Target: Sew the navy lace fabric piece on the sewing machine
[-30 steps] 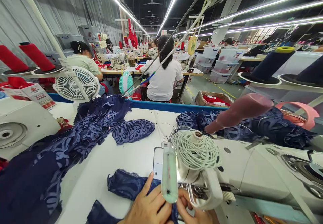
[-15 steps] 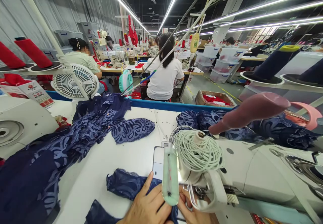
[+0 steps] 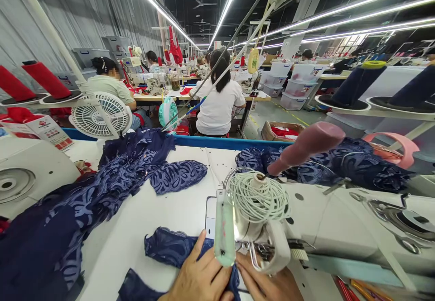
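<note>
Your left hand (image 3: 199,278) lies flat, fingers spread, pressing the navy lace piece (image 3: 170,249) beneath it. Your right hand (image 3: 268,283) rests open just beside it, at the sewing machine (image 3: 340,228) head.

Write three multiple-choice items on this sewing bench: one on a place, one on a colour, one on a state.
1. Where does the white desk fan stand?
A. far left of the table
B. on the sewing machine
C. on the floor

2. What colour is the lace piece under the hands?
A. red
B. navy blue
C. white

3. How is the left hand placed?
A. lifted clear
B. gripping scissors
C. pressed flat on the lace

Answers: 1 A, it stands beyond the big lace heap. 2 B, dark blue like the heap. 3 C, fingers spread on the fabric beside the right hand at the sewing machine.
</note>
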### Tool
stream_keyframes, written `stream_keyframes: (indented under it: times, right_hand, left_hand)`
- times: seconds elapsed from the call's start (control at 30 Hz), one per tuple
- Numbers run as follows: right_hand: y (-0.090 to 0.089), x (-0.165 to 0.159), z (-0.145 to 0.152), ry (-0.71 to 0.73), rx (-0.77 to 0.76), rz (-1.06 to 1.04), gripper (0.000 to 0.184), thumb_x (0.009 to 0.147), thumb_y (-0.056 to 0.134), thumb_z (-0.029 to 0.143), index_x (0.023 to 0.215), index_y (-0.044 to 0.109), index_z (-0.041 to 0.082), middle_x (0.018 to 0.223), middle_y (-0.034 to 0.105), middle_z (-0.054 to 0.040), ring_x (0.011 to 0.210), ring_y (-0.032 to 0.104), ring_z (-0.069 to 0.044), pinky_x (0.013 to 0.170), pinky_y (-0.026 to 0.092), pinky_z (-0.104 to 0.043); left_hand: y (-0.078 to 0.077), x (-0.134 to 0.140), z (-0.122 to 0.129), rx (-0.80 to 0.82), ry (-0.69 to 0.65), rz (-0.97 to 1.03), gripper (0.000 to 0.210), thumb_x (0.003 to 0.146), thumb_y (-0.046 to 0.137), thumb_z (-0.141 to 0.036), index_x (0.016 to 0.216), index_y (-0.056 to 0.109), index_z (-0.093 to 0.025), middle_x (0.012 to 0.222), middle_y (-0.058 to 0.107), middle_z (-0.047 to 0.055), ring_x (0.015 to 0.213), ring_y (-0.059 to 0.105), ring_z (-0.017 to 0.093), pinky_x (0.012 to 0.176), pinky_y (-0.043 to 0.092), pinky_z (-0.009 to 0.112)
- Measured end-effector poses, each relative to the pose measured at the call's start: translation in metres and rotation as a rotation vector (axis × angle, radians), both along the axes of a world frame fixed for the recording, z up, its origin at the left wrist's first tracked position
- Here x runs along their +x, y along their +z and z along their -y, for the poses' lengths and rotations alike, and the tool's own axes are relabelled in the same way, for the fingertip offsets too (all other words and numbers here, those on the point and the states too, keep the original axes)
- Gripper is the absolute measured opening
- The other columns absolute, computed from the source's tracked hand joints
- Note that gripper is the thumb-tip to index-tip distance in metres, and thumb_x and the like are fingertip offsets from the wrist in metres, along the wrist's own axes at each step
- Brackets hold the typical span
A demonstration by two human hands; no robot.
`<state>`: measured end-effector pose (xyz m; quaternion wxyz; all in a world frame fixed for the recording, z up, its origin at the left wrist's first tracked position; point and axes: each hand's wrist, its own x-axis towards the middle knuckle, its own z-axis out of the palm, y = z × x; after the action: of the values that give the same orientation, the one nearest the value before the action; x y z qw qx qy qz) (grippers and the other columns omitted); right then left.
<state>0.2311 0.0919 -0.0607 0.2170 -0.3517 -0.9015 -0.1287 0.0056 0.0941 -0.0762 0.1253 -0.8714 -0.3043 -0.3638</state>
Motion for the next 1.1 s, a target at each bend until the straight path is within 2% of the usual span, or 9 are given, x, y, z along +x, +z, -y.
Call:
stream_keyframes:
  times: [0.1, 0.27, 0.37, 0.47, 0.57, 0.7, 0.8, 0.97, 1.1]
  right_hand:
    - [0.011, -0.005, 0.0, 0.001, -0.063, -0.021, 0.032, 0.093, 0.044, 0.012, 0.107, 0.07, 0.025, 0.098, 0.075, -0.0034, 0.081, 0.069, -0.019, 0.075, 0.049, -0.03]
    - [0.01, -0.006, -0.001, -0.004, 0.086, -0.136, 0.04, 0.098, 0.031, 0.01, 0.108, 0.069, 0.019, 0.094, 0.074, -0.0068, 0.082, 0.067, -0.021, 0.08, 0.048, -0.034]
    - [0.007, 0.0, -0.001, -0.023, 0.1, -0.231, 0.038, 0.098, 0.033, 0.006, 0.092, 0.068, 0.02, 0.079, 0.07, -0.0036, 0.07, 0.063, -0.018, 0.074, 0.048, -0.032]
    - [0.003, 0.005, -0.001, -0.066, 0.064, -0.316, 0.035, 0.099, 0.035, 0.008, 0.084, 0.065, 0.02, 0.082, 0.07, -0.0055, 0.073, 0.064, -0.017, 0.071, 0.049, -0.029]
    - [0.0, 0.006, -0.002, -0.072, 0.017, -0.314, 0.037, 0.1, 0.034, 0.01, 0.081, 0.064, 0.02, 0.085, 0.069, -0.0062, 0.075, 0.065, -0.017, 0.069, 0.049, -0.028]
    - [-0.001, 0.004, -0.002, -0.045, 0.06, -0.302, 0.043, 0.1, 0.031, 0.008, 0.075, 0.064, 0.021, 0.079, 0.067, -0.0055, 0.074, 0.063, -0.018, 0.067, 0.047, -0.029]
    - [-0.001, 0.0, -0.004, -0.021, 0.024, -0.312, 0.041, 0.102, 0.031, 0.012, 0.085, 0.068, 0.021, 0.078, 0.066, -0.0041, 0.073, 0.062, -0.018, 0.07, 0.047, -0.029]
    - [0.001, -0.007, -0.008, 0.009, -0.001, -0.308, 0.038, 0.103, 0.033, 0.017, 0.12, 0.067, 0.019, 0.089, 0.071, -0.0052, 0.081, 0.066, -0.02, 0.079, 0.05, -0.034]
    - [0.008, -0.009, -0.008, -0.034, -0.024, -0.17, 0.04, 0.097, 0.038, 0.011, 0.125, 0.066, 0.017, 0.095, 0.073, -0.0085, 0.084, 0.068, -0.02, 0.081, 0.053, -0.033]
  left_hand:
    - [-0.002, 0.0, 0.001, -0.011, -0.001, 0.005, 0.034, 0.097, 0.052, -0.036, 0.116, 0.066, -0.012, 0.108, 0.075, 0.006, 0.105, 0.067, 0.019, 0.122, 0.028, 0.043]
    - [0.006, -0.002, 0.004, -0.039, -0.008, -0.03, 0.035, 0.098, 0.05, -0.038, 0.117, 0.064, -0.011, 0.106, 0.075, 0.008, 0.099, 0.069, 0.02, 0.121, 0.031, 0.044]
    - [0.02, -0.005, 0.003, -0.156, -0.033, -0.168, 0.036, 0.098, 0.05, -0.032, 0.124, 0.06, -0.009, 0.116, 0.073, 0.011, 0.106, 0.068, 0.024, 0.112, 0.044, 0.046]
    - [0.032, -0.005, 0.0, -0.283, -0.052, -0.238, 0.04, 0.094, 0.054, -0.025, 0.129, 0.056, -0.006, 0.122, 0.069, 0.014, 0.114, 0.065, 0.028, 0.102, 0.054, 0.045]
    - [0.036, -0.004, -0.004, -0.341, -0.048, -0.241, 0.042, 0.091, 0.054, -0.02, 0.13, 0.055, -0.006, 0.124, 0.068, 0.017, 0.117, 0.064, 0.031, 0.1, 0.056, 0.049]
    - [0.034, -0.003, -0.005, -0.374, -0.045, -0.255, 0.043, 0.09, 0.054, -0.017, 0.131, 0.054, -0.007, 0.126, 0.066, 0.018, 0.119, 0.062, 0.033, 0.099, 0.056, 0.054]
    - [0.034, -0.005, -0.005, -0.387, -0.047, -0.272, 0.047, 0.089, 0.054, -0.016, 0.135, 0.051, -0.004, 0.13, 0.063, 0.021, 0.124, 0.059, 0.035, 0.099, 0.056, 0.055]
    - [0.034, -0.007, -0.005, -0.38, -0.057, -0.273, 0.053, 0.088, 0.054, -0.015, 0.139, 0.047, -0.002, 0.134, 0.06, 0.023, 0.129, 0.056, 0.035, 0.102, 0.054, 0.054]
    - [0.034, -0.006, -0.006, -0.371, -0.066, -0.255, 0.056, 0.088, 0.056, -0.016, 0.142, 0.045, -0.002, 0.136, 0.06, 0.023, 0.13, 0.055, 0.033, 0.105, 0.052, 0.051]
